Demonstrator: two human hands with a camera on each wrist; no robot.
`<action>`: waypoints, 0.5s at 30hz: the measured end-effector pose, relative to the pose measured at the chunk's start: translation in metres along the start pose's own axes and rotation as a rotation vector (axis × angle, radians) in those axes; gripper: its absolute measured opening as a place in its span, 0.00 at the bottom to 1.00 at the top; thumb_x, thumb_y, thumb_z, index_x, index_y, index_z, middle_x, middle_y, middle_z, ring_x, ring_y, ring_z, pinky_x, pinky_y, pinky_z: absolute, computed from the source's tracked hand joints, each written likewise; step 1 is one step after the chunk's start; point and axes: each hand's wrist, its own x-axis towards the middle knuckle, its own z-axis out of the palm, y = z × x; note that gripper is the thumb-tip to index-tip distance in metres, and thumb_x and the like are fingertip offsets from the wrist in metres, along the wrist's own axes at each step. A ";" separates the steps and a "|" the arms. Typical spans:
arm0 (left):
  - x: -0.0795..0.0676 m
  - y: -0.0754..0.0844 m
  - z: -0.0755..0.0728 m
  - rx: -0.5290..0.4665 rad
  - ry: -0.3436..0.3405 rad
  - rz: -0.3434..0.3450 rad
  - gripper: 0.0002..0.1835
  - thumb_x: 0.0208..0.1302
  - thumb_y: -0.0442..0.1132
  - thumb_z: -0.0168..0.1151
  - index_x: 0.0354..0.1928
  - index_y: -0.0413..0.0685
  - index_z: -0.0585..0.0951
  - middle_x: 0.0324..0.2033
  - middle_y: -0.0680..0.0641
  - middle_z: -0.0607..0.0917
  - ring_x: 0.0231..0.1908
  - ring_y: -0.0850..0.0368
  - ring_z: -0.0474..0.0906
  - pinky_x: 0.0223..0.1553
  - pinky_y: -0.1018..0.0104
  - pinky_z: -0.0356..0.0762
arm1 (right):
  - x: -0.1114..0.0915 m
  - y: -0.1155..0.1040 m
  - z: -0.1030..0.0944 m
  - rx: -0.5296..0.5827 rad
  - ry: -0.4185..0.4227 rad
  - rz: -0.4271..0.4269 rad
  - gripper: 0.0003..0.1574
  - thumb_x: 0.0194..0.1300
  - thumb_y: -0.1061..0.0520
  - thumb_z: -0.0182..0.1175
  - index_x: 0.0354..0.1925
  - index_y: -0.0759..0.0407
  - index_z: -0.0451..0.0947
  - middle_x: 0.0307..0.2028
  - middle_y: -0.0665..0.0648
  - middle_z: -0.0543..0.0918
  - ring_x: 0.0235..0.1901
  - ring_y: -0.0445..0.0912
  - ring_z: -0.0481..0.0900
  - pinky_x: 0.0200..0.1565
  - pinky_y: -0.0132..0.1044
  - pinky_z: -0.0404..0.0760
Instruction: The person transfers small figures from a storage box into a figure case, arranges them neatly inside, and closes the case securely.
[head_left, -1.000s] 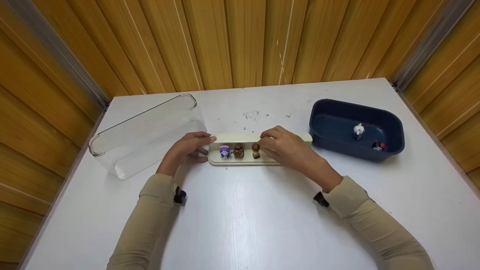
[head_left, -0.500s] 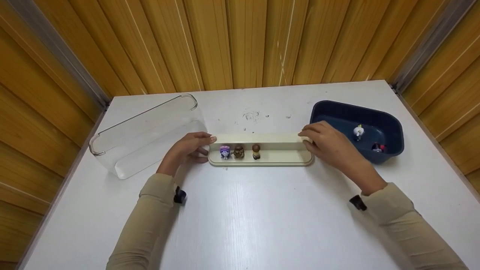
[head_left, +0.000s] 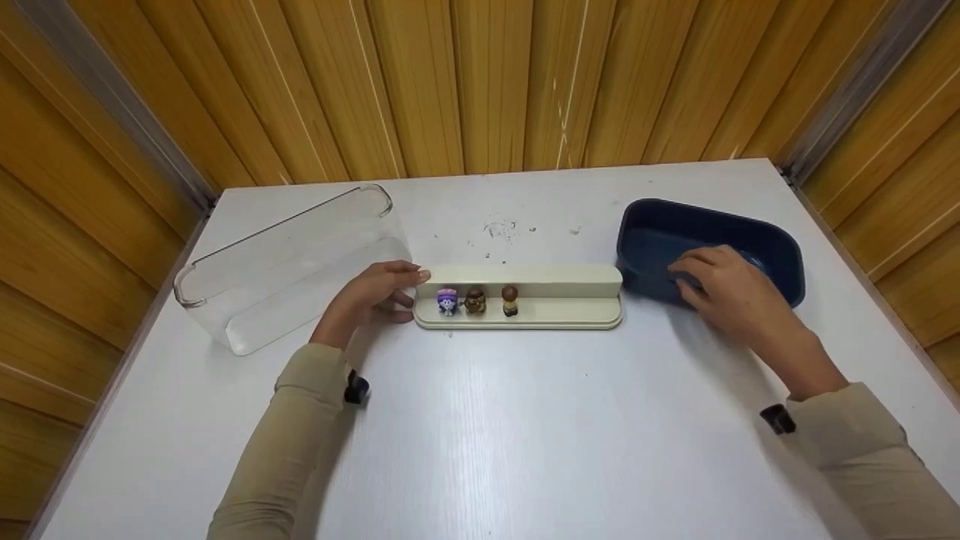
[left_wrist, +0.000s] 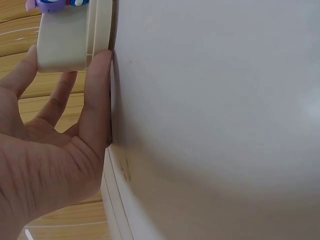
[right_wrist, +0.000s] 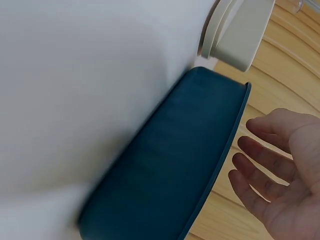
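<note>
A cream display base [head_left: 555, 309] with a raised back ledge lies mid-table. Three small toy figures stand on its left half: a purple one [head_left: 448, 301], a brown one [head_left: 475, 301] and a brown-haired one [head_left: 510, 300]. My left hand [head_left: 367, 292] holds the base's left end; the left wrist view shows its thumb at the ledge and a finger [left_wrist: 97, 85] against the bottom rim. Over the dark blue bin [head_left: 637, 259] my right hand [head_left: 742, 296] hovers with loosely bent, spread fingers, holding nothing in the right wrist view. It hides the bin's contents in the head view.
A clear plastic cover [head_left: 300, 262] lies at the left, beside my left hand. Wood-patterned panels [head_left: 480, 82] close off the back and sides of the white table [head_left: 480, 420]. Small dark marks dot the tabletop behind the base.
My right hand has let go of the brown-haired figure, leaving it standing on the base, and has moved right to over the blue bin. My left hand stays at the base's end.
</note>
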 end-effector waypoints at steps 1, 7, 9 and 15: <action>0.000 0.000 0.000 0.000 0.001 -0.004 0.36 0.66 0.56 0.69 0.72 0.52 0.71 0.57 0.42 0.78 0.47 0.50 0.78 0.44 0.61 0.87 | -0.001 0.002 -0.001 -0.004 0.000 0.004 0.14 0.65 0.65 0.67 0.50 0.63 0.84 0.51 0.66 0.83 0.54 0.63 0.77 0.54 0.63 0.78; 0.001 -0.001 0.000 0.008 0.001 -0.012 0.37 0.66 0.57 0.69 0.72 0.52 0.71 0.57 0.42 0.79 0.48 0.50 0.79 0.45 0.62 0.86 | -0.007 0.011 -0.008 -0.025 -0.013 0.010 0.14 0.64 0.65 0.67 0.49 0.64 0.84 0.51 0.67 0.83 0.52 0.63 0.77 0.52 0.63 0.79; 0.000 -0.001 0.000 0.008 0.001 -0.010 0.36 0.66 0.57 0.69 0.71 0.52 0.71 0.56 0.42 0.79 0.48 0.50 0.79 0.44 0.62 0.87 | -0.009 0.014 -0.010 -0.030 -0.024 0.011 0.14 0.64 0.65 0.67 0.49 0.65 0.84 0.50 0.68 0.83 0.52 0.64 0.77 0.51 0.63 0.79; 0.000 0.000 0.000 0.016 -0.003 0.007 0.35 0.66 0.57 0.68 0.71 0.51 0.72 0.56 0.41 0.79 0.48 0.49 0.78 0.44 0.62 0.87 | -0.011 0.025 -0.017 -0.032 -0.069 0.017 0.15 0.63 0.67 0.67 0.50 0.67 0.84 0.49 0.70 0.82 0.50 0.65 0.77 0.50 0.64 0.80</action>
